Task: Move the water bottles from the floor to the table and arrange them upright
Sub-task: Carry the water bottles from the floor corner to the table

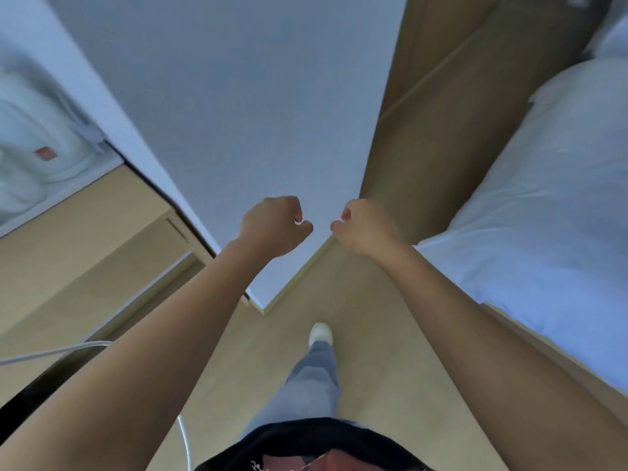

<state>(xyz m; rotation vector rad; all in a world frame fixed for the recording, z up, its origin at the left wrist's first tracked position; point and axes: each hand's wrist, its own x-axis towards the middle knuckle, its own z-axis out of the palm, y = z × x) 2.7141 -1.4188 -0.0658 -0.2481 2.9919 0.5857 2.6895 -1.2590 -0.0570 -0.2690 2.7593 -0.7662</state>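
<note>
Bare left hand [273,226] and right hand [367,226] curled, holding nothing

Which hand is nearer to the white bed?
The right hand. It hangs beside the bed, just off its near corner. The left hand is farther away, on the other side of the right hand. Both hold nothing.

This is a bedroom in a home. A bed [550,212] with white bedding runs along the right side, set in a wooden frame. The floor [380,351] is pale wood laminate, and a plain white wall [244,96] with a skirting board stands ahead. To the left, folded white bedding [37,154] lies on a shelf.
</note>
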